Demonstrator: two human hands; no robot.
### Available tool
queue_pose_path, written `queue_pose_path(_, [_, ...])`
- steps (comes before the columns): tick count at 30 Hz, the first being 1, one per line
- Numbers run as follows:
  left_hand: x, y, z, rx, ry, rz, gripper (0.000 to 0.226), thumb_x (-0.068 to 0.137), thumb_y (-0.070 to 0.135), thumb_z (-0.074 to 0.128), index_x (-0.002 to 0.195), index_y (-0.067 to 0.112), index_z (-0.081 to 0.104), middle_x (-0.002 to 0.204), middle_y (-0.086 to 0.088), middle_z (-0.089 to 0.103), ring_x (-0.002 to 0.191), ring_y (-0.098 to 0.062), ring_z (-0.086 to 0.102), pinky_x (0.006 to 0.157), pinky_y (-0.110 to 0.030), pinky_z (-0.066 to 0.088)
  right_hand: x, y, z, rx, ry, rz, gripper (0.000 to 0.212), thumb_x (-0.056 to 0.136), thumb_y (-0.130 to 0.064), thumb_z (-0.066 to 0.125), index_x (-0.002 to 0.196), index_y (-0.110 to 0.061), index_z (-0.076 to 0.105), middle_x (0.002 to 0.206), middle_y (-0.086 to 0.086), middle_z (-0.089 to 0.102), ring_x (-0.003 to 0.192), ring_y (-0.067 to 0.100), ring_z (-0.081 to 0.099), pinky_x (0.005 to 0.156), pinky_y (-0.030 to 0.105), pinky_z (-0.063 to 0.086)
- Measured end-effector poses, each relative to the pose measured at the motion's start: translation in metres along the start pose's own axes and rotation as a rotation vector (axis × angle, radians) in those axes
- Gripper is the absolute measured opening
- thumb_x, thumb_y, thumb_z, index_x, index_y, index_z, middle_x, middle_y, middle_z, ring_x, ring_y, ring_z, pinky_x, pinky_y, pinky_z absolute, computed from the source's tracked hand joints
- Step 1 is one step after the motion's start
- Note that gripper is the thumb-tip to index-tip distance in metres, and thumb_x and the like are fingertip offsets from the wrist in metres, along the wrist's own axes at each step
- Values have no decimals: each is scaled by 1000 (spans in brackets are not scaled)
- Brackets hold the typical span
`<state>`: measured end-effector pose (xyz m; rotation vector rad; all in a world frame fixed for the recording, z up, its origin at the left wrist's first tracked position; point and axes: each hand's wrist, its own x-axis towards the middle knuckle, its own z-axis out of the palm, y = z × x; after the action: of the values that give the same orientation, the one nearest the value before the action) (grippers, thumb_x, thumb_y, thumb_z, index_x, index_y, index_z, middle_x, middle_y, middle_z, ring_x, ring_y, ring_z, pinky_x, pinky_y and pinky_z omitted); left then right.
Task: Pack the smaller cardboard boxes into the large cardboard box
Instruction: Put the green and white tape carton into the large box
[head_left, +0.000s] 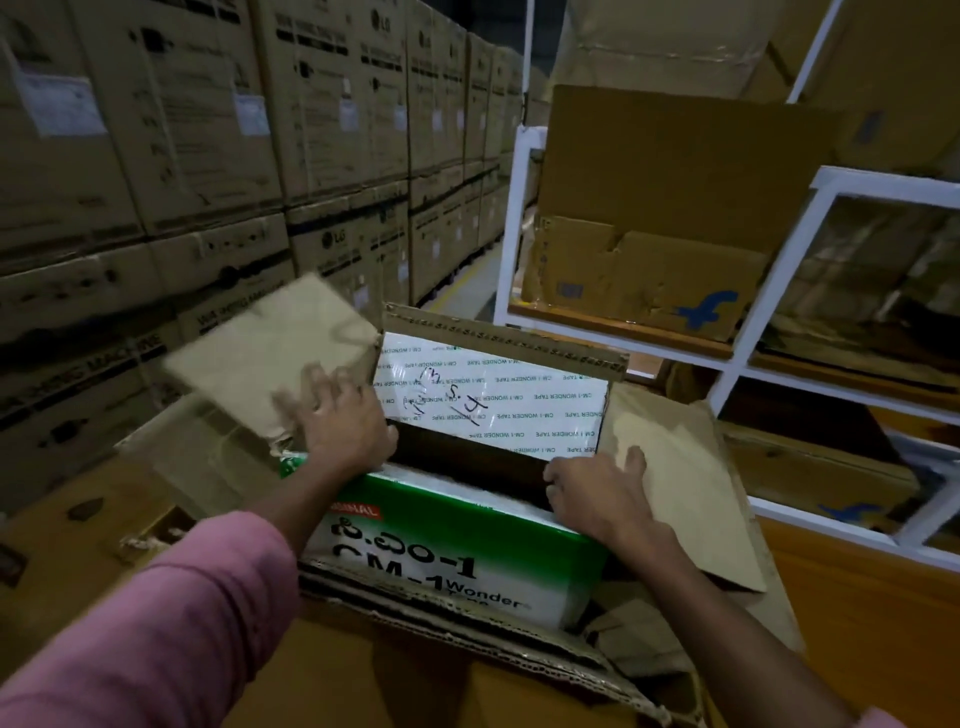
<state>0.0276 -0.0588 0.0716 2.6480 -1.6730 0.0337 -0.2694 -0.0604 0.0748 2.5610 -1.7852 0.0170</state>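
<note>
The large cardboard box stands open in front of me, its torn near flap folded down. Inside it sits a green and white smaller box printed "CM-1 Wonder Tape". My left hand grips that box's far left top edge, fingers curled over it. My right hand grips its far right top edge, thumb lying against the large box's right flap. The left flap stands raised and blurred. The far flap stands upright, lined with white printed tape. A dark gap lies behind the smaller box.
Tall stacks of brown appliance cartons line the left side along an aisle. A white metal rack with flattened cardboard stands close on the right. Flat cardboard sheets lie under and around the large box.
</note>
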Motion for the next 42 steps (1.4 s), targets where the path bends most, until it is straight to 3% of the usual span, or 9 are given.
queue_pose_path(6, [9, -5, 4, -169, -42, -35, 95, 87, 70, 51, 160, 17, 19, 170, -10, -4, 151, -50, -2, 104, -86, 8, 4, 7, 8, -37, 66, 2, 25, 95, -45, 48, 95, -31, 69, 90, -7, 70, 96, 19, 64, 107, 59, 13])
queue_pose_path(11, [10, -9, 10, -192, -6, -4, 94, 86, 74, 48, 158, 18, 24, 170, -13, -3, 150, -53, 1, 102, -87, 7, 9, 4, 6, -186, 13, -96, 33, 96, -53, 44, 106, -32, 67, 99, -5, 73, 100, 20, 65, 112, 61, 13])
queue_pose_path(18, [8, -6, 10, -185, 46, -10, 81, 86, 65, 51, 151, 19, 38, 168, -14, 9, 148, -53, 8, 101, -88, 8, 35, -5, 11, 43, -316, -256, 45, 105, -56, 32, 118, -24, 61, 116, 4, 68, 105, 25, 62, 93, 41, 50])
queue_pose_path(24, [0, -7, 7, -231, 163, 16, 48, 94, 45, 49, 128, 12, 56, 153, -16, 42, 146, -43, 26, 105, -84, 12, 39, -14, 3, 322, -651, 25, 91, 93, -81, 11, 156, -23, 41, 165, 5, 33, 150, 29, 32, 122, 46, 22])
queue_pose_path(27, [-9, -10, 5, -213, 235, 106, 33, 97, 38, 46, 113, 14, 61, 134, -16, 58, 134, -35, 40, 108, -75, 23, 39, -13, 4, 334, -544, 13, 90, 95, -79, 17, 144, -15, 57, 151, 10, 52, 137, 30, 49, 112, 43, 36])
queue_pose_path(30, [-18, -6, -4, -212, 274, 246, 30, 99, 31, 45, 117, 14, 62, 126, -10, 63, 125, -29, 51, 111, -66, 28, 39, -6, -6, 371, -234, -35, 67, 101, -66, 35, 109, -9, 70, 113, 9, 71, 98, 23, 65, 81, 34, 45])
queue_pose_path(36, [-31, 16, -62, -211, 480, 410, 22, 98, 26, 46, 101, 15, 65, 99, -7, 70, 97, -30, 61, 91, -47, 46, 36, 9, -86, 406, 150, -105, 30, 103, -42, 55, 106, -19, 74, 102, 0, 73, 80, 12, 64, 74, 33, 52])
queue_pose_path(39, [-44, 30, -115, -240, 516, 424, 20, 99, 27, 46, 98, 13, 60, 84, -7, 58, 83, -32, 62, 75, -41, 53, 18, 14, -128, 538, 152, -155, 17, 102, -26, 61, 103, -17, 75, 92, -3, 72, 77, 8, 63, 64, 26, 47])
queue_pose_path(42, [-53, 36, -152, -84, 355, 373, 17, 100, 31, 45, 97, 17, 56, 91, -8, 49, 88, -33, 58, 77, -41, 48, 4, 20, -147, 779, -99, -192, 15, 101, -16, 62, 108, -16, 75, 103, -1, 75, 93, 11, 70, 69, 15, 51])
